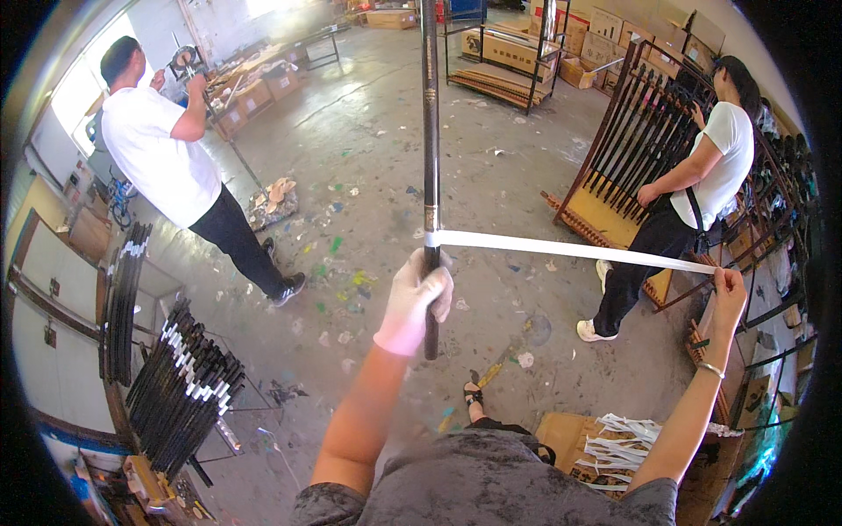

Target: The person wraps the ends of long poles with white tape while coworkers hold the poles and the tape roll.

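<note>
1. a long dark rod (430, 131) is held upright in front of the body, its upper end running out of view at the top and its lower end hanging free above the concrete floor (368, 131).
2. the left hand (415, 298), in a white glove, is clamped around the rod near its lower end – the fingers are closed right round the shaft.
3. a white strip of tape (570, 249) is stretched taut from the rod, just above the gloved hand, out to the right.
4. the right hand (728, 294), bare and with a thin bracelet on the wrist, is pinched shut on the far end of the tape, thumb and fingers together.
5. as for progress, the tape appears to be fixed to the rod at one end, with what looks like a first turn around the shaft; most of the strip is not yet wound on, so the wrapping is judged to be near its start.
6. at lower left a bundle of dark rods with white bands (184, 381) is stacked – apparently finished pieces – and loose white strips (618, 438) lie on a cardboard box at lower right.
7. two other people in white shirts stand well apart, one at the upper left and one by a rack of rods (640, 140) at the right.
</note>
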`<control>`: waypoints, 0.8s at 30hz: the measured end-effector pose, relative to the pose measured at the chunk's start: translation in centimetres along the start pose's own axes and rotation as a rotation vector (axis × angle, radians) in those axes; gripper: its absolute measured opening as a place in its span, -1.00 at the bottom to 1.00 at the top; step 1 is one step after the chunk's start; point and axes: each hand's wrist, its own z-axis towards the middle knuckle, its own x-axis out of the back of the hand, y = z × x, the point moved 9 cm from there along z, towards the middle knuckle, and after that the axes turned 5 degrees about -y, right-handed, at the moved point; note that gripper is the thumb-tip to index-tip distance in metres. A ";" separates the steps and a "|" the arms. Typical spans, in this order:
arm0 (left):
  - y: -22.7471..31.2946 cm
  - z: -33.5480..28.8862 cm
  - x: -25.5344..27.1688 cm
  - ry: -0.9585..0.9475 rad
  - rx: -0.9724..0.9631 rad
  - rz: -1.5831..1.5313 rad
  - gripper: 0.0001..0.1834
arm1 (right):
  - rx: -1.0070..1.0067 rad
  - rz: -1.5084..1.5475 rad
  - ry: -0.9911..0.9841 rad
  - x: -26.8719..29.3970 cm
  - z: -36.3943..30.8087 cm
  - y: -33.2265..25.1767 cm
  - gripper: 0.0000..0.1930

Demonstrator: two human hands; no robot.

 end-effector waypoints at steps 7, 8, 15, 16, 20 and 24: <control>-0.1 0.9 1.0 0.087 -0.063 0.010 -0.72 | -0.043 -0.050 -0.067 1.9 0.0 -0.3 -0.75; -0.3 1.0 1.1 0.088 -0.063 0.044 -0.73 | -0.054 -0.041 -0.068 2.2 0.1 0.0 -0.75; -2.2 2.3 1.9 0.071 -0.003 -0.164 -0.81 | 0.008 -0.044 -0.087 3.3 -0.5 0.5 -0.78; -2.4 2.6 2.2 0.093 -0.023 -0.132 -0.82 | -0.011 -0.032 -0.093 3.3 -0.8 0.4 -0.78; -5.5 3.8 5.9 0.297 0.040 0.230 -0.90 | -0.061 -0.063 -0.243 1.5 -3.4 -0.1 -0.85; -15.3 3.2 18.4 0.667 0.206 0.601 -0.72 | -0.050 -0.073 -0.438 -5.9 -8.0 -4.8 -0.86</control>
